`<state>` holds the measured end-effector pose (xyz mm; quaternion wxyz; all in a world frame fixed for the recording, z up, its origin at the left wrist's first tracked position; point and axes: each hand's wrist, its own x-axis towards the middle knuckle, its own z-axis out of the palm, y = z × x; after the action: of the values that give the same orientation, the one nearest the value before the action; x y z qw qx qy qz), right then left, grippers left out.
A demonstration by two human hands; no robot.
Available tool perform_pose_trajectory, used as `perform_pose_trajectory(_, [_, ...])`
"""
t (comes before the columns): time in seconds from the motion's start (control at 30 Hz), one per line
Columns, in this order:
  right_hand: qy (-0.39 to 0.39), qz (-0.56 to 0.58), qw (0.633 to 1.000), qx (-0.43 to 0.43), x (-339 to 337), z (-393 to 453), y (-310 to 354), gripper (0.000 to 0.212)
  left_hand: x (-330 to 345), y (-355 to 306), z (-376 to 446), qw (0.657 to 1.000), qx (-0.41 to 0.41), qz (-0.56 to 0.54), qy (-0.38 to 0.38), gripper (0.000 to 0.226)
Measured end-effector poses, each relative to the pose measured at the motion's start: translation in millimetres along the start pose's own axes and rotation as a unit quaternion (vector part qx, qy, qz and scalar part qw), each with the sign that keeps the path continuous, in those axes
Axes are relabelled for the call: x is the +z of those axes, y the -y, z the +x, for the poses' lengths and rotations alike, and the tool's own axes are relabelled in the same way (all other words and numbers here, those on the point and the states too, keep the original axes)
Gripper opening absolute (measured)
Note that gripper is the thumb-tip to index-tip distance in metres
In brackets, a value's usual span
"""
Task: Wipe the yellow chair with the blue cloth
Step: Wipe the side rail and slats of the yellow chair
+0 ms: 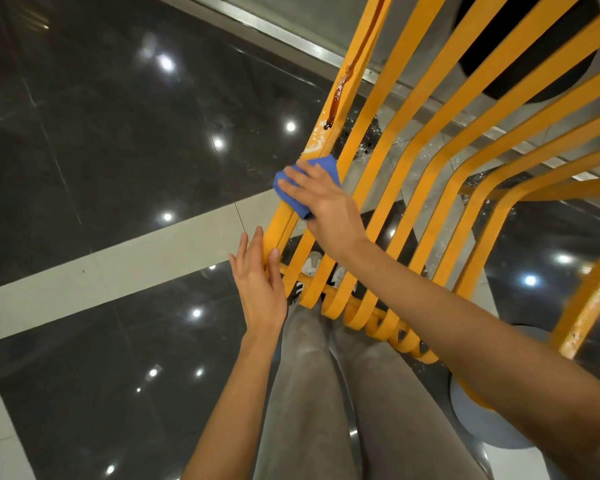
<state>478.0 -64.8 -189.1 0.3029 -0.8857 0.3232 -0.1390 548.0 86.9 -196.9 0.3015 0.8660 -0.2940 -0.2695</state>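
Yellow chair (395, 161): left hand (258, 285) w/ straight fingers braces near end of leftmost slat (321, 136) while right hand (323, 202) presses blue cloth (300, 188) flat mid-slat, below dark brown streak (340, 91) farther up, presumably next.

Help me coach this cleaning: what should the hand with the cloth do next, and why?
Probably slide the blue cloth up the outer slat of the yellow chair. The right hand presses it just below white specks and a dark brown streak running up that slat, while the left hand steadies the slat's lower end.
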Motion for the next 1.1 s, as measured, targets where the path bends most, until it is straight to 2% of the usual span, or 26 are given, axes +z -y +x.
perform_pose_trajectory(0.13, [0.040, 0.002, 0.998, -0.058, -6, -29, -6, 0.073, -4, 4, -5, 1.000, 0.000, -0.003, 0.022, 0.051])
perform_pose_trajectory(0.27, [0.002, 0.016, 1.000, 0.023, -14, 8, -15, 0.060, -3, 13, -4, 0.999, -0.006, -0.032, 0.041, 0.050])
perform_pose_trajectory(0.33, [-0.010, -0.002, 1.000, 0.030, -8, 12, -3, 0.061, -1, 19, -5, 0.997, -0.008, -0.057, 0.043, 0.049])
perform_pose_trajectory(0.5, [0.063, -0.004, 0.996, -0.055, -11, -31, 4, 0.067, -3, 15, -5, 0.997, -0.004, -0.070, 0.044, 0.047])
perform_pose_trajectory(0.6, [0.044, -0.005, 0.999, 0.002, -22, -14, -14, 0.064, -4, 17, -5, 0.997, 0.009, -0.059, 0.041, 0.051])
perform_pose_trajectory(0.7, [-0.010, 0.002, 0.998, 0.062, -17, 10, -10, 0.057, -3, 16, -4, 0.998, 0.014, -0.041, 0.042, 0.053])
perform_pose_trajectory(0.77, [-0.017, 0.000, 0.998, 0.061, -4, 8, 5, 0.059, -4, 16, -4, 0.998, 0.011, -0.040, 0.045, 0.053])
perform_pose_trajectory(0.87, [0.030, 0.018, 0.999, 0.024, 4, -22, 18, 0.065, -5, 20, -4, 0.997, 0.017, -0.048, 0.053, 0.054])
perform_pose_trajectory(0.97, [0.046, 0.008, 0.999, -0.002, -13, -31, 4, 0.062, -5, 19, -3, 0.997, 0.014, -0.053, 0.051, 0.053])
perform_pose_trajectory(1.1, [-0.015, 0.002, 0.997, 0.081, -24, 17, -13, 0.053, -6, 11, -4, 0.998, 0.008, -0.055, 0.036, 0.054])
